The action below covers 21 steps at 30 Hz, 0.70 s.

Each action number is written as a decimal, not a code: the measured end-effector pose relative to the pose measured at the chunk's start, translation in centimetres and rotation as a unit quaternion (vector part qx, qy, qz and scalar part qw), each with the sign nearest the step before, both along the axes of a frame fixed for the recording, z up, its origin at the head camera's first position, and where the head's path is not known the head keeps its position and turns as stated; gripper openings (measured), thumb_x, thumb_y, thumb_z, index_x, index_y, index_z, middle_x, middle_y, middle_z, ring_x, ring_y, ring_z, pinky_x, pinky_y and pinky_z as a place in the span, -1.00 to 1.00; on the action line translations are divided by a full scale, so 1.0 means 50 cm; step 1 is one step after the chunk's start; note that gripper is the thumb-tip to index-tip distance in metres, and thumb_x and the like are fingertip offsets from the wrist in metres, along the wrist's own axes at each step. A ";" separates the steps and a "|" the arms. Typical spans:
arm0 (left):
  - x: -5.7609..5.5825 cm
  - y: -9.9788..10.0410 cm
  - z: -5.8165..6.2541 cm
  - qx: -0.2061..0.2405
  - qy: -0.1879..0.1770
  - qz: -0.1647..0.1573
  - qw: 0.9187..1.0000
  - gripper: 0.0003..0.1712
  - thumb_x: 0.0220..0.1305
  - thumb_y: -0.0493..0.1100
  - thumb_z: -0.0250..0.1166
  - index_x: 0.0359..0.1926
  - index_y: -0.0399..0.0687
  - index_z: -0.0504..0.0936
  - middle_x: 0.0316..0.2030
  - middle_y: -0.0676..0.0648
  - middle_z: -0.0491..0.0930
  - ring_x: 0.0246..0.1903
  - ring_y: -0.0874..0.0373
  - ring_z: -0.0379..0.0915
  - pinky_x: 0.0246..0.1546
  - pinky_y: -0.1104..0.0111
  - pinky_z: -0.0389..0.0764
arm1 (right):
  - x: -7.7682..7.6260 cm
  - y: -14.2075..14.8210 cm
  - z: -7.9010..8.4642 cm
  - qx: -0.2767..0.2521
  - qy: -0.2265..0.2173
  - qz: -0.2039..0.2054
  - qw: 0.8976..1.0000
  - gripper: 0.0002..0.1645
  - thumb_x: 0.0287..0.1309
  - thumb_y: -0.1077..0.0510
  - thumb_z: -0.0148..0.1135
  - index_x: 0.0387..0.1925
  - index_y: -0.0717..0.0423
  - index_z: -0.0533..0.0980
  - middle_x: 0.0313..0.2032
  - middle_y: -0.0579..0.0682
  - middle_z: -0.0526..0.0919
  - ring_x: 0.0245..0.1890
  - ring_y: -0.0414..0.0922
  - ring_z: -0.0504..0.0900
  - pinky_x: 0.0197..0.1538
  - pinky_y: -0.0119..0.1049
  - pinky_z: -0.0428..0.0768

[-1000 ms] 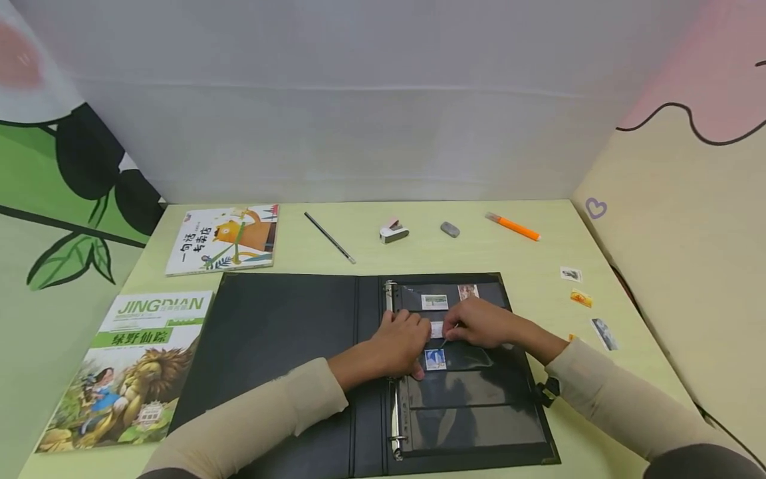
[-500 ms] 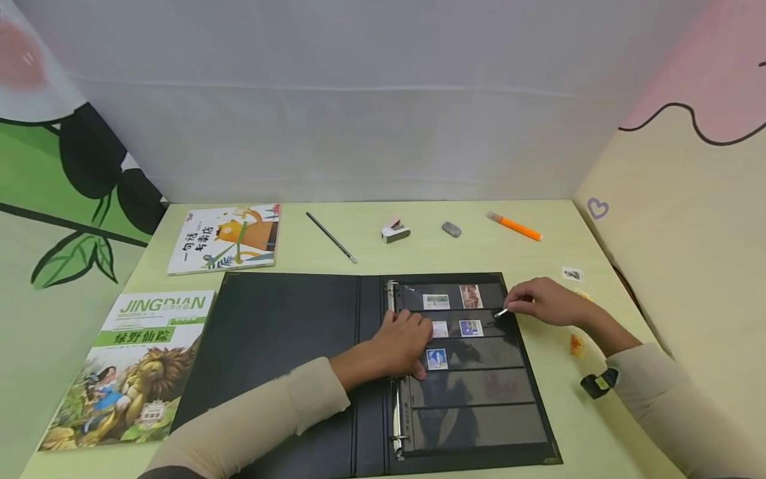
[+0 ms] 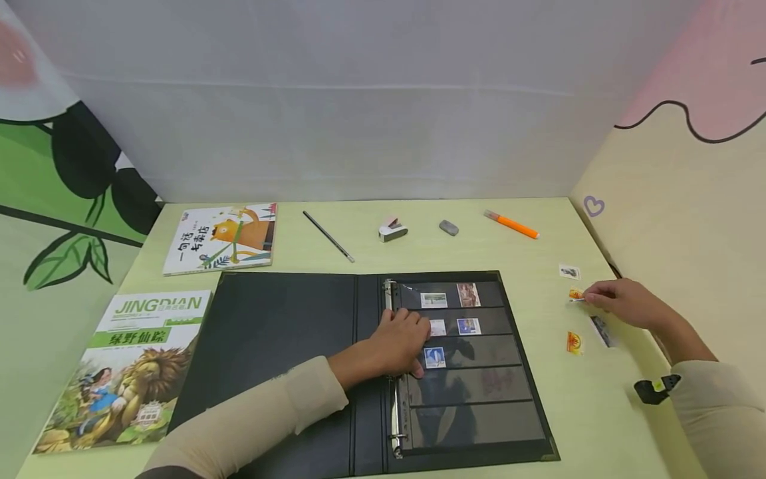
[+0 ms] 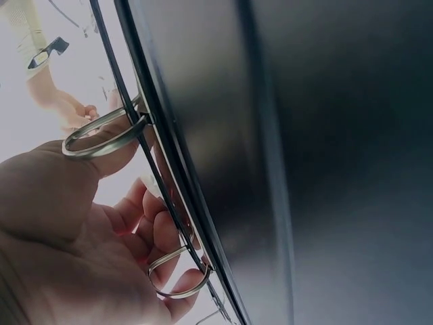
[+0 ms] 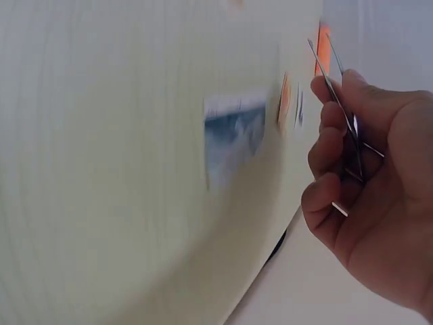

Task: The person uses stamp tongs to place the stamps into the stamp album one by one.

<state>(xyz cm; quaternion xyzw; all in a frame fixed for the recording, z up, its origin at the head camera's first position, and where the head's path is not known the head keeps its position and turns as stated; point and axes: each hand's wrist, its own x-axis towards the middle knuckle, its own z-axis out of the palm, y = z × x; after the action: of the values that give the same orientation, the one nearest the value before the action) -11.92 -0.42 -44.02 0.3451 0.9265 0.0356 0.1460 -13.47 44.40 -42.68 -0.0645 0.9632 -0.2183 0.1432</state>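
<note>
My right hand [image 3: 631,303] holds metal tweezers [image 5: 331,88] whose tips stand apart in the right wrist view. In the head view it is at an orange stamp [image 3: 575,293] on the table's right side; whether the tips touch the stamp I cannot tell. A grey-blue stamp [image 3: 602,331], another orange stamp [image 3: 574,343] and a black-and-white stamp [image 3: 569,271] lie around it. My left hand [image 3: 397,342] rests on the clear-pocket page [image 3: 479,422] of an open black ring binder [image 3: 287,326], beside its metal rings [image 4: 108,139]. Several stamps sit in the page's upper three rows, including a blue one [image 3: 434,357].
Along the back of the table lie a picture book [image 3: 224,239], a pencil [image 3: 328,236], a small stapler [image 3: 393,231], a grey eraser [image 3: 448,227] and an orange pen [image 3: 512,224]. A second book [image 3: 128,372] lies left of the binder.
My right hand has moved from the binder's second row out to the loose stamps on the right, carrying the tweezers. A blue stamp in that row is now uncovered. The left hand has stayed put.
</note>
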 end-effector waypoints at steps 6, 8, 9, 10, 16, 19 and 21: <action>0.001 -0.003 -0.002 -0.004 -0.001 0.004 1.000 -0.36 -0.13 0.25 0.49 -0.09 0.15 0.41 -0.02 0.04 0.50 -0.02 0.11 0.31 0.06 0.08 0.27 | -0.008 0.059 -0.024 0.031 0.003 -0.061 0.998 -0.45 0.40 -0.13 -0.07 0.01 0.24 0.54 -0.23 0.10 0.60 -0.33 -0.16 0.41 -0.35 -0.35 0.37; 0.002 -0.003 -0.002 -0.007 0.001 0.005 1.000 -0.36 -0.13 0.25 0.49 -0.09 0.16 0.41 -0.03 0.05 0.49 -0.02 0.12 0.30 0.05 0.09 0.27 | -0.012 0.069 -0.032 0.038 0.004 -0.072 0.997 -0.41 0.40 -0.16 -0.09 0.02 0.26 0.53 -0.22 0.14 0.60 -0.31 -0.10 0.42 -0.34 -0.34 0.36; 0.002 -0.003 -0.002 -0.006 0.000 0.005 1.000 -0.36 -0.13 0.25 0.49 -0.09 0.16 0.41 -0.03 0.05 0.49 -0.03 0.12 0.30 0.05 0.09 0.27 | -0.013 0.073 -0.034 0.040 0.005 -0.074 0.996 -0.41 0.40 -0.16 -0.08 0.02 0.27 0.53 -0.20 0.17 0.60 -0.30 -0.07 0.42 -0.33 -0.33 0.35; 0.002 -0.002 -0.002 -0.007 0.000 0.004 1.000 -0.36 -0.13 0.25 0.49 -0.10 0.16 0.41 -0.03 0.05 0.49 -0.03 0.12 0.30 0.05 0.09 0.27 | -0.013 0.077 -0.036 0.045 0.007 -0.076 0.996 -0.40 0.40 -0.16 -0.08 0.02 0.29 0.53 -0.19 0.20 0.60 -0.29 -0.05 0.43 -0.33 -0.32 0.36; 0.002 0.000 -0.001 -0.008 0.001 0.001 1.000 -0.37 -0.11 0.25 0.48 -0.10 0.17 0.40 -0.03 0.06 0.49 -0.02 0.11 0.30 0.06 0.09 0.27 | -0.009 0.092 -0.032 0.066 0.008 -0.081 0.994 -0.40 0.39 -0.14 -0.07 0.00 0.34 0.53 -0.13 0.31 0.60 -0.28 0.00 0.46 -0.33 -0.31 0.36; 0.000 0.000 -0.002 -0.010 0.003 0.002 1.000 -0.36 -0.12 0.26 0.48 -0.09 0.17 0.41 -0.03 0.06 0.49 -0.01 0.11 0.30 0.06 0.09 0.26 | -0.011 0.092 -0.029 0.058 -0.010 -0.082 0.995 -0.38 0.40 -0.15 -0.09 0.02 0.34 0.52 -0.15 0.28 0.59 -0.28 -0.03 0.45 -0.32 -0.31 0.36; -0.001 0.003 -0.003 -0.010 0.002 0.001 1.000 -0.36 -0.13 0.25 0.49 -0.08 0.16 0.41 -0.02 0.05 0.49 -0.01 0.11 0.30 0.06 0.08 0.26 | -0.009 0.092 -0.031 0.044 -0.024 -0.085 0.995 -0.39 0.40 -0.15 -0.08 0.00 0.33 0.52 -0.20 0.22 0.59 -0.31 -0.07 0.44 -0.34 -0.32 0.36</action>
<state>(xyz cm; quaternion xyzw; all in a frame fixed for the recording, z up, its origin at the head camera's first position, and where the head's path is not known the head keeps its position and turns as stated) -11.98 -0.28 -44.18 0.3430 0.9274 0.0258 0.1470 -13.92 49.00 -44.22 0.0295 0.9700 -0.1889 0.1499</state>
